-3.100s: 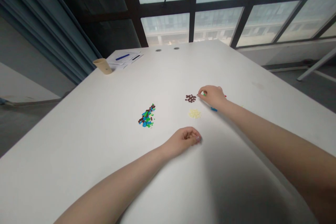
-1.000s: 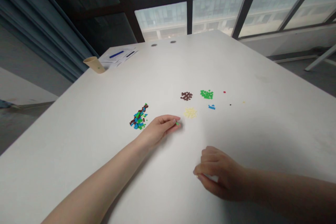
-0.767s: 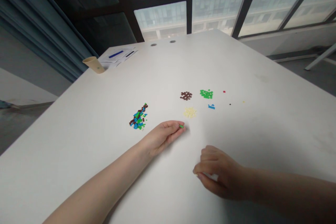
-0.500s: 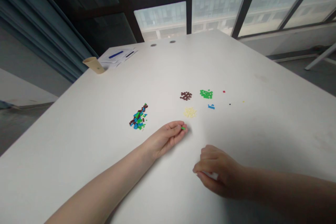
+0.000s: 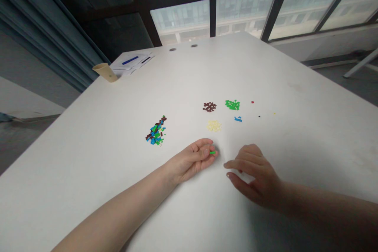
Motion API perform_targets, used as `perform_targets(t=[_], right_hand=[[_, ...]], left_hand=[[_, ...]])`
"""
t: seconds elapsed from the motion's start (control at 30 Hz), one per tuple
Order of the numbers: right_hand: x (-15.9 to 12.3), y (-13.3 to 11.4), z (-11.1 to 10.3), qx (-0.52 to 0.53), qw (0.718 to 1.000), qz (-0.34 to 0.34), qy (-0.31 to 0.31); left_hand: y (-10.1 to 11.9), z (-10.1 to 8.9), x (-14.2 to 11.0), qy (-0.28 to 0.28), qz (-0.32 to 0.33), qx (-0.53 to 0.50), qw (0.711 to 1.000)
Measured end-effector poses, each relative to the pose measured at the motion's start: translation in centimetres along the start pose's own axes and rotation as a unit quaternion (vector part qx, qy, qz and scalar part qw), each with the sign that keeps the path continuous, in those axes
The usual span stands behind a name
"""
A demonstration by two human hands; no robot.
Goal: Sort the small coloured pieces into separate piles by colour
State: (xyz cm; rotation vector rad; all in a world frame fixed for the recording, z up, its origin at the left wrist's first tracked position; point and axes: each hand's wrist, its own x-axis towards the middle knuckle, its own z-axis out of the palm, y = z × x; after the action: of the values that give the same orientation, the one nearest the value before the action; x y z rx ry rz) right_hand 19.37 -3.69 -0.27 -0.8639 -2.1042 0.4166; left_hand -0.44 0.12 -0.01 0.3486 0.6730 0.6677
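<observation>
My left hand (image 5: 193, 160) rests on the white table (image 5: 88, 157), its fingertips pinched on a small green piece (image 5: 212, 152). A short way to its right, my right hand (image 5: 255, 173) hovers with fingers spread and nothing in them, pointing toward the green piece. A mixed pile of blue, green and brown pieces (image 5: 155, 130) lies left of my left hand. Beyond my hands lie sorted little heaps: brown (image 5: 209, 106), green (image 5: 232, 104), cream (image 5: 214, 126), and a few blue pieces (image 5: 238, 119).
Single stray bits, red (image 5: 252, 102), black (image 5: 259, 116) and yellow (image 5: 274, 113), lie to the right of the heaps. A paper cup (image 5: 105, 72) lies on its side near papers with pens (image 5: 132, 61) at the far left corner. Windows stand behind the table.
My left hand carried the green piece right and nearer from beside the mixed pile. My right hand, curled a moment ago, opened its fingers and moved up toward the left hand.
</observation>
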Motion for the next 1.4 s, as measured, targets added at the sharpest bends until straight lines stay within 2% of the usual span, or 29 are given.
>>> perform_targets(t=[0.1, 0.2, 0.43, 0.87, 1.0, 1.07, 1.2, 1.4], right_hand=[[0.4, 0.4, -0.5, -0.023, 0.998, -0.009, 0.060], [0.5, 0.4, -0.6, -0.018, 0.996, -0.014, 0.085], [0.4, 0.5, -0.1, -0.013, 0.998, -0.016, 0.063], [0.1, 0.6, 0.5, 0.020, 0.999, 0.005, 0.037], [0.2, 0.6, 0.4, 0.021, 0.999, 0.008, 0.036], [0.3, 0.6, 0.2, 0.014, 0.999, 0.014, 0.038], [0.4, 0.7, -0.1, 0.001, 0.998, 0.024, 0.052], [0.4, 1.1, 0.2, -0.010, 0.997, 0.046, 0.057]], left_hand=[[-0.5, 0.3, -0.3, -0.019, -0.003, -0.012, 1.000], [-0.9, 0.6, -0.5, -0.031, -0.011, -0.013, 0.999], [-1.3, 0.5, -0.5, -0.053, -0.041, 0.002, 0.998], [-1.8, 0.4, -0.1, -0.074, -0.032, 0.078, 0.994], [-1.6, 0.3, 0.1, -0.073, -0.017, 0.148, 0.986], [-1.4, 0.3, 0.1, -0.082, -0.014, 0.234, 0.969], [-1.1, 0.7, -0.4, -0.137, -0.031, 0.412, 0.900], [-1.1, 1.0, -0.9, -0.158, 0.015, 0.545, 0.823]])
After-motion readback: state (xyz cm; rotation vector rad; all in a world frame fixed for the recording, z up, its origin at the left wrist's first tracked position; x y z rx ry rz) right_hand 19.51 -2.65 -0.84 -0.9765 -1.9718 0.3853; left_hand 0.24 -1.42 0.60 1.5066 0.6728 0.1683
